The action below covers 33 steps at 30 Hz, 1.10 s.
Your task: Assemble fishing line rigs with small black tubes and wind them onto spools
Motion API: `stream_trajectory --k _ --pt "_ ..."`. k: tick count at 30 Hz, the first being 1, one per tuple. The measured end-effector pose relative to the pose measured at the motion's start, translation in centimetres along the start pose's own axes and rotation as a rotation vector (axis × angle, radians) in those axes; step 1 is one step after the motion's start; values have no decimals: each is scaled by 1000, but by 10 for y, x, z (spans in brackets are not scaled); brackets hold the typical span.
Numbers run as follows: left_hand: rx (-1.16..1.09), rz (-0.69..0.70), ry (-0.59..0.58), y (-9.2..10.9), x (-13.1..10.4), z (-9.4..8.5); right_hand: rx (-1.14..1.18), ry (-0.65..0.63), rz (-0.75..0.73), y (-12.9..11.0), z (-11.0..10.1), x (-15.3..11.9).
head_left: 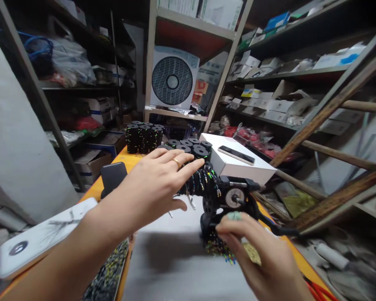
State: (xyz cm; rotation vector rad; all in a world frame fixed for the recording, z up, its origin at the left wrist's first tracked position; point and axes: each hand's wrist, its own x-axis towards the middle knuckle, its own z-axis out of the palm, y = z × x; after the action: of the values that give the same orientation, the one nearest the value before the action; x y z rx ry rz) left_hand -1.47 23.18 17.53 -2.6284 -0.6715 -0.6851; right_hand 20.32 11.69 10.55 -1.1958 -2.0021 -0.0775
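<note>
My left hand point(158, 182), a ring on one finger, stretches its fingers out flat over a black roll point(203, 179) wound with short wires that have silver and green tips. I cannot tell whether it presses on the roll. To the right, the roll meets a black winding device point(235, 194) with a metal shaft. My right hand point(260, 246) is below the device with thumb and forefinger pinched together; what sits between them is hidden. A pale green wrap point(234, 215) is on one of its fingers. Beside it lies a bunch of thin wires point(221, 246) with coloured ends.
Several black wound rolls point(146, 138) stand at the table's back. A white box point(228, 156) carries a phone point(236, 154). A tray of small dark parts point(108, 271) lies front left, near a white device point(47, 238). Shelves, a box fan point(173, 79) and a wooden ladder point(338, 113) surround the table.
</note>
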Motion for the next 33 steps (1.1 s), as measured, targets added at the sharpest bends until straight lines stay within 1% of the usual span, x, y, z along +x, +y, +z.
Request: stream_trajectory --k 1,3,4,6,8,11,14,17,24,27,33 --pt "22 2 -17 4 6 2 2 76 -22 -1 -6 11" --pt "36 -2 -57 8 15 5 44 196 -19 0 -13 33" --pt "31 -17 -78 9 18 6 65 238 -6 1 -14 42" --pt "15 -60 -111 10 21 9 92 279 2 4 -14 56" --pt "2 -100 -134 10 21 10 101 288 -24 8 -11 66" --pt "-4 -115 -150 11 19 9 123 312 -64 12 -6 71" --pt "-6 -121 -149 11 19 9 161 329 -52 14 -2 72" --pt "-16 -128 -144 11 18 10 184 310 -45 15 -1 71" --pt "-35 -138 -150 10 18 12 154 292 -60 16 -2 67" --pt "-54 -143 -161 10 19 12 100 290 -108 15 -2 69" --pt "-70 -126 -191 7 21 9 -23 269 -252 17 -5 75"
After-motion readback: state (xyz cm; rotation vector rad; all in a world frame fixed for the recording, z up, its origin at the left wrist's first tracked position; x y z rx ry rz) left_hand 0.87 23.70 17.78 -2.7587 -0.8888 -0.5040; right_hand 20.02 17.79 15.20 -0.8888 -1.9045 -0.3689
